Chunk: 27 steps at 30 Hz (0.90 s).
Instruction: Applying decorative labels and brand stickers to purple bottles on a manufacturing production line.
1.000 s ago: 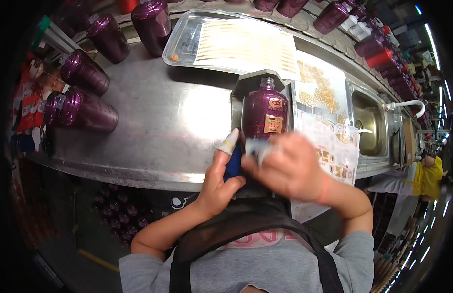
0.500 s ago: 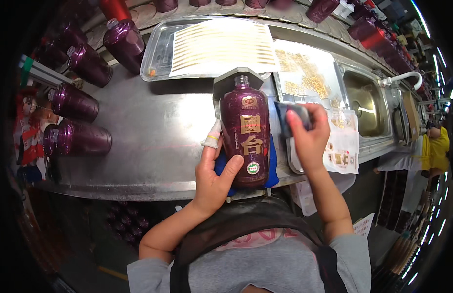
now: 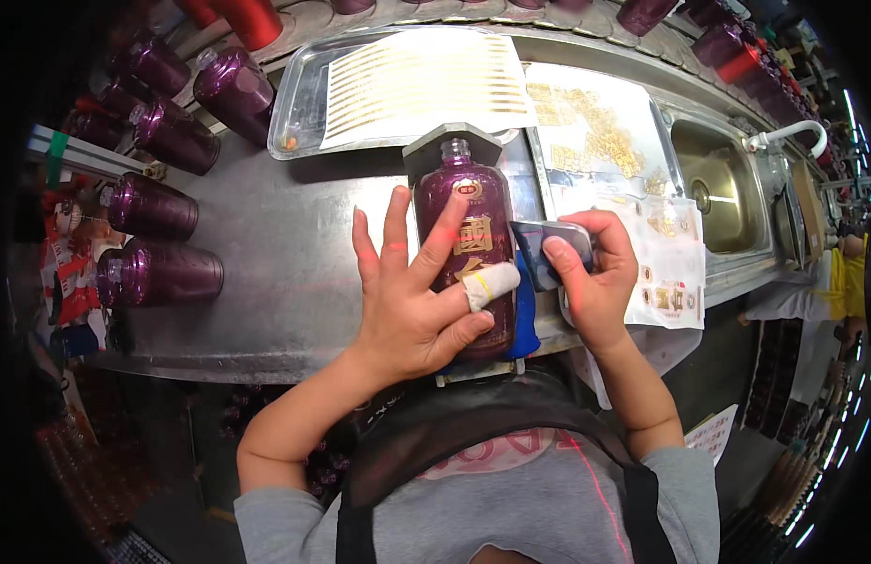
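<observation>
A purple glass bottle (image 3: 494, 205) with raised gold characters lies on its back in a cradle, its neck toward the far side against a grey angled block (image 3: 421, 162). Over the bottle's front my left hand (image 3: 407, 315) is spread, fingers apart, with a white wrapping on one finger; that finger and the thumb cover the lower characters and the round label. Whether they press on the glass I cannot tell. My right hand (image 3: 603, 277) pinches a dark, flat, scraper-like piece (image 3: 537, 246) between thumb and fingers, its edge close to the bottle's right side. Blue cloth (image 3: 527, 324) shows beneath the bottle.
Several purple bottles (image 3: 177, 277) lie along the left. At the back, a clear tray (image 3: 299, 108) carries a striped gold sheet (image 3: 417, 85). Sheets of gold pieces (image 3: 595, 132) lie to the right, before a sink (image 3: 713, 193) with a white tap (image 3: 793, 132). More bottles line the far conveyor.
My left hand has left its grip on the bottle's lower left side and now spreads across its front. The right hand still holds the dark piece, slightly lower and nearer the bottle.
</observation>
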Available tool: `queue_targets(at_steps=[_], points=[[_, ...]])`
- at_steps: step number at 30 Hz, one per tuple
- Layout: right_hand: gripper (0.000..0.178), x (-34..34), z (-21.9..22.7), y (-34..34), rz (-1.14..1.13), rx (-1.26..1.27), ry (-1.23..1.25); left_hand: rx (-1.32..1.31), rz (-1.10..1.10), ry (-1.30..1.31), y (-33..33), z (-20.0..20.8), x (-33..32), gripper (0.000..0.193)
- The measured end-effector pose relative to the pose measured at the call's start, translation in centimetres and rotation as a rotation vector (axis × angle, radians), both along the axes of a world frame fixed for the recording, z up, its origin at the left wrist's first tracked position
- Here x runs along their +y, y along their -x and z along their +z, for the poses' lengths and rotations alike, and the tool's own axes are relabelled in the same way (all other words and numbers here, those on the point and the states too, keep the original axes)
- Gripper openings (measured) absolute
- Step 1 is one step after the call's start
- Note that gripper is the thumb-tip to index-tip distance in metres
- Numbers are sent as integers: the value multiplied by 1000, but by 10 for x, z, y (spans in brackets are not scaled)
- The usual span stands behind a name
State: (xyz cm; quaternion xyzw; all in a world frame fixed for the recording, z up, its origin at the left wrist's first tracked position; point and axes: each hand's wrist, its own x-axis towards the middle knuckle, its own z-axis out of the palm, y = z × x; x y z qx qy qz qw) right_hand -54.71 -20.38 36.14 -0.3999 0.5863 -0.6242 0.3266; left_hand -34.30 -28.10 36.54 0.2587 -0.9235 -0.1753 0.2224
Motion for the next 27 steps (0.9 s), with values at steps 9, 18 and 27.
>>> queue_targets(at_steps=[9,18,27], points=[[20,26,10,-2,2,-124,-70,-6,15,206,3,11,-15,34],[21,31,12,-1,16,-153,-75,-17,-104,166,-17,-6,-2,38],[21,24,15,-14,104,-17,-39,90,-21,94,-10,-12,-42,30]])
